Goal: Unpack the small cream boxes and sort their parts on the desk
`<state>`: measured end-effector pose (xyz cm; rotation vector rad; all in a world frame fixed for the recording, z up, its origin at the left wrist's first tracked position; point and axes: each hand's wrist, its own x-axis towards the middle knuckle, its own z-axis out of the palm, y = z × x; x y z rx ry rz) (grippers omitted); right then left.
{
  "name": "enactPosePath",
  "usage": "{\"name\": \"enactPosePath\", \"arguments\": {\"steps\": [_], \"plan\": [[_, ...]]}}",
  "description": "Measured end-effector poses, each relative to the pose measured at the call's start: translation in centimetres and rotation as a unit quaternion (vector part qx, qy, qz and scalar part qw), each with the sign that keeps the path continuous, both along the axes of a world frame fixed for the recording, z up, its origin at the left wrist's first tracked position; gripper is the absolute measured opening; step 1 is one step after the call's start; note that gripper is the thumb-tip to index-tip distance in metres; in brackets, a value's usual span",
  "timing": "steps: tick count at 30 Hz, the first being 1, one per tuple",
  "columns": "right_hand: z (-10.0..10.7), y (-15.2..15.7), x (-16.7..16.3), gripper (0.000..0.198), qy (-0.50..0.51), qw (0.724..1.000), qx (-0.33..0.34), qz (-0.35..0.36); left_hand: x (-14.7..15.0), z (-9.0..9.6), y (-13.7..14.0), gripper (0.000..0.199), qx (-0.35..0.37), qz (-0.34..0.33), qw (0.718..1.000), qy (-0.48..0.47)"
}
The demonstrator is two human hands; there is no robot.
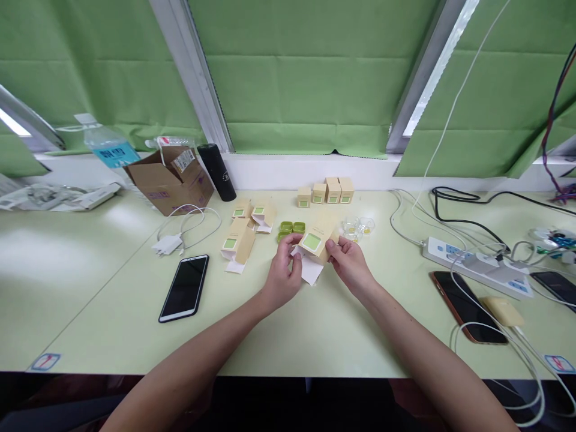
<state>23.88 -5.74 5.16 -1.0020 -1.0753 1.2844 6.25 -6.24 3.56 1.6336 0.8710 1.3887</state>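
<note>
Between my hands is a small tan paper box [324,233] with a green window on its face and white flaps hanging open toward me. My left hand [284,270] grips its left side by the flaps. With thumb and fingers, my right hand [350,264] pinches its right edge. Just behind the box sit small green containers [291,227], partly hidden by it. Clear little cups [359,227] with yellow spots stand behind my right hand. To the left lie several similar boxes [238,243] with flaps open. Closed boxes [333,191] stand in a row near the wall.
A phone [184,288] and a white charger [168,245] lie at left, before a cardboard carton [173,180] and a black tumbler [217,172]. On the right are a power strip [477,267], another phone [468,306], a yellow power bank [503,311] and tangled cables.
</note>
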Motion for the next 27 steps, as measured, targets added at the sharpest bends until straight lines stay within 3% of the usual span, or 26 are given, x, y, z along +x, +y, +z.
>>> {"name": "enactPosePath", "arguments": {"steps": [3,10,19,23,27], "plan": [[0.3,-0.3,-0.2,0.053,0.01,1.0,0.005,0.011,0.2,0.3,-0.1,0.033,-0.015,0.004,1.0,-0.014],[1.1,-0.6,0.0,0.052,0.013,1.0,-0.027,-0.003,0.2,0.5,-0.3,0.059,-0.022,-0.061,0.997,-0.028],[1.6,-0.8,-0.1,0.052,-0.01,0.998,-0.02,-0.056,-0.6,1.1,0.7,0.056,-0.097,-0.125,0.979,-0.125],[1.3,-0.8,-0.2,0.05,-0.007,0.996,-0.001,-0.091,-0.8,1.2,1.2,0.051,-0.115,-0.09,0.984,-0.099],[1.2,-1.2,-0.5,0.045,-0.007,0.997,0.022,-0.079,-0.8,1.2,1.2,0.034,-0.135,-0.042,0.99,-0.025]]}}
